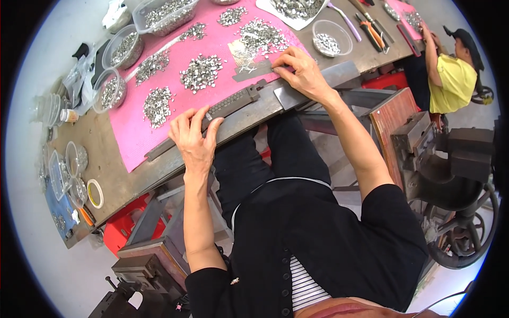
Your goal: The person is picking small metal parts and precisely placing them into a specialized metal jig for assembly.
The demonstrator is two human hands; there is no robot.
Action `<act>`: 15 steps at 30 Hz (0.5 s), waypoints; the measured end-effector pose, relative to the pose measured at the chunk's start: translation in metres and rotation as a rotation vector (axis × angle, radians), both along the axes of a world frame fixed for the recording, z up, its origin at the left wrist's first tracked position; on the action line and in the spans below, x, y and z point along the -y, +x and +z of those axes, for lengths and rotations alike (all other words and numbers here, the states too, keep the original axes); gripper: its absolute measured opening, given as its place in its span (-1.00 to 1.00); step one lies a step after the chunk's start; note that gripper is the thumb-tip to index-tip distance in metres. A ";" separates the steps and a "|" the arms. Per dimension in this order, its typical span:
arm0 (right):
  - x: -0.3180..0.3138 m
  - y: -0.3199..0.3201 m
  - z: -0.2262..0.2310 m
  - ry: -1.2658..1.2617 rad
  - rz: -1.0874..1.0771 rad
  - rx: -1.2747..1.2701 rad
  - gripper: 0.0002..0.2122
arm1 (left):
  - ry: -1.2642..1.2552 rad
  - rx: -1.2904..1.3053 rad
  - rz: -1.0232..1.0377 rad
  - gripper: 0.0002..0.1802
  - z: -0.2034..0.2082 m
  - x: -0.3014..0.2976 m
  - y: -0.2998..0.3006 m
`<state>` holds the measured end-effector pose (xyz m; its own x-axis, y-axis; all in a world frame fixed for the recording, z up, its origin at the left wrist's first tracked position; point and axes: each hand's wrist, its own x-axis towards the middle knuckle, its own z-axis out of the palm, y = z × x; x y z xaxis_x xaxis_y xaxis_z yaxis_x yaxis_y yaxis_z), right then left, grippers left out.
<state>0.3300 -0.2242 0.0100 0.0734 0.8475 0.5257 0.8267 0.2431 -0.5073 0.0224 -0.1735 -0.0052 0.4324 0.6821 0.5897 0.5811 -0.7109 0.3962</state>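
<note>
A dark metal bar fixture (233,104) with a row of small slots lies along the near edge of the bench. My left hand (193,140) grips its left end, with thumb and fingers on either side. Past its far right end, my right hand (302,74) has thumb and fingertips drawn together low over a grey plate (254,73). Whatever those fingertips may hold is too small to make out. Beside them, thin silvery pins (247,59) lie scattered on the plate. Heaps of small metal pieces (201,72) are spread over the pink mat (132,135) beyond my hands.
Clear tubs of metal parts (123,49) stand at the back left, and a round tub (332,40) at the back right. Orange-handled pliers (371,33) lie farther right. Another person in yellow (453,85) works there. Machine vises (445,164) flank my seat.
</note>
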 end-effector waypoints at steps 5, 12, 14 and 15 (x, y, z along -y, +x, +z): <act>-0.003 -0.002 0.003 -0.021 0.021 0.107 -0.87 | 0.001 0.004 0.020 -0.52 -0.003 0.002 -0.003; -0.002 0.007 0.006 -0.085 0.028 -0.026 -0.91 | 0.008 0.014 0.027 -0.51 -0.003 0.002 -0.002; -0.006 0.006 0.003 -0.023 0.121 -0.022 -0.86 | 0.015 0.019 0.045 -0.52 -0.004 0.001 -0.003; -0.005 0.006 0.004 -0.024 0.120 -0.022 -0.86 | 0.013 0.019 0.045 -0.52 -0.004 0.001 -0.003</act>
